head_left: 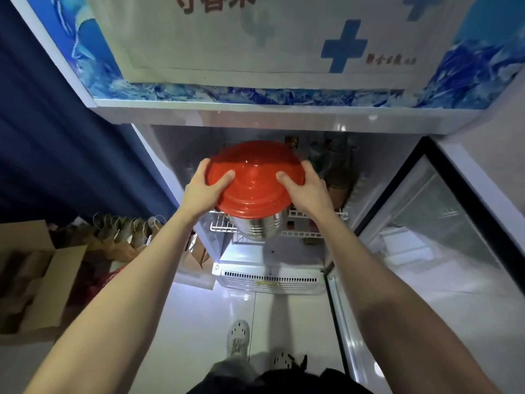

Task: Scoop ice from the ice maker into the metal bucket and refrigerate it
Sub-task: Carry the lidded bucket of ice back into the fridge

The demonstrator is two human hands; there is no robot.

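glossy pale tile floor (204, 322); dark blue curtain (56, 132) left; cardboard box (42, 282) below.

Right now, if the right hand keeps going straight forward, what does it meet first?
Probably the dark items stored inside the fridge just beyond the right hand, which holds the red lid; depth is unclear.

White tiled floor (216, 317) runs up to the open fridge (272, 277), whose vented base sits right on it. Left of the fridge, paper bags (125, 237) stand in a row along the blue curtain, with an open cardboard box (37, 282) further left. Inside the fridge, white wire shelves (223, 223) show, small items on the right one. Near the fridge front, 2 shoes (238, 338) stand on the tiles.
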